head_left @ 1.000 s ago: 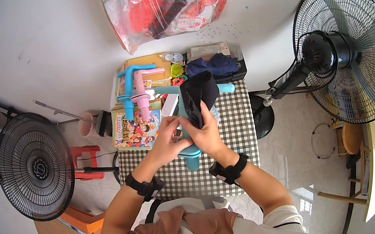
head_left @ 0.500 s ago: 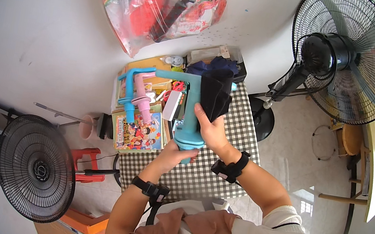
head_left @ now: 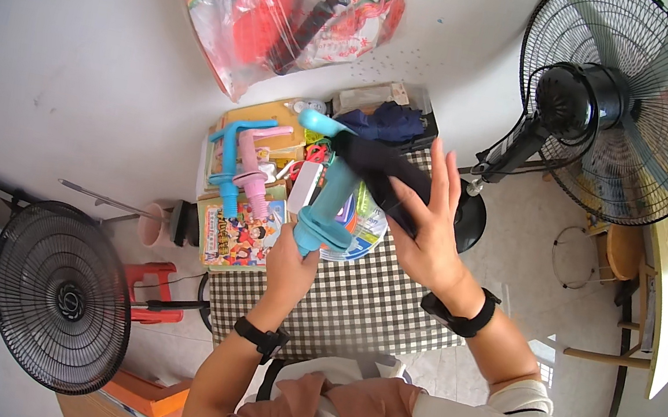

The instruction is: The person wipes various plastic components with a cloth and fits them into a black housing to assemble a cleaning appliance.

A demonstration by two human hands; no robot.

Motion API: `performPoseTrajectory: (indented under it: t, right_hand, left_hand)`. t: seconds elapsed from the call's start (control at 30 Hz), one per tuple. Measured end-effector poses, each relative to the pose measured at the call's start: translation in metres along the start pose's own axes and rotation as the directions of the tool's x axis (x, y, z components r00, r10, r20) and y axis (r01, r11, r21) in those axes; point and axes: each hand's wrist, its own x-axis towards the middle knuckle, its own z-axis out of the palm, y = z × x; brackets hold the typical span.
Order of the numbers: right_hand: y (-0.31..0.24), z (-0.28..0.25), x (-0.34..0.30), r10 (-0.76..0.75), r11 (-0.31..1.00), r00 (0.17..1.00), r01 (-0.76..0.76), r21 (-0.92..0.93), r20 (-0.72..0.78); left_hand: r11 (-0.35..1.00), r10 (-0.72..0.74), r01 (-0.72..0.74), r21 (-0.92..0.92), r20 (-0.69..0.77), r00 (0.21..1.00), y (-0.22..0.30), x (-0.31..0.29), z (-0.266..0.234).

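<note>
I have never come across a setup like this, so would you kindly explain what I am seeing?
There is no robot: a person works with two bare hands. A wide fisheye camera on the person's head looks down, so straight edges bend.

The left hand grips the lower end of a teal plastic tool. The right hand, fingers stretched, touches a blurred black cloth; whether it grips is unclear.

On the checked tablecloth lies a colourful book, with a blue handle and a pink handle nearby.

Soft blur over the black cloth point(head_left: 383, 173)
</note>
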Motion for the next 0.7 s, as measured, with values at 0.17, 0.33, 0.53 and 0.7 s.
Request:
performPoseTrajectory:
  t: [0.17,0.33,0.53,0.7]
  right_hand:
    - [-0.009,0.04,0.005,0.008,0.995,0.986,0.009,-0.096,0.168]
    - [-0.026,0.064,-0.009,0.036,0.997,0.93,-0.008,-0.079,0.365]
    - [-0.02,0.086,0.037,0.393,0.905,0.737,-0.202,-0.376,0.55]
    - [-0.031,0.093,0.001,0.098,0.995,0.829,-0.069,-0.072,0.551]
  left_hand:
    - [0.996,0.03,-0.025,0.088,-0.055,0.998,0.038,-0.007,0.014]
    - [0.942,0.098,-0.111,0.317,0.056,0.994,0.03,-0.007,0.015]
    - [0.947,0.08,-0.078,0.313,0.004,0.997,0.032,-0.007,0.022]
    - [0.978,-0.1,0.089,0.189,0.049,0.994,0.021,0.003,0.014]
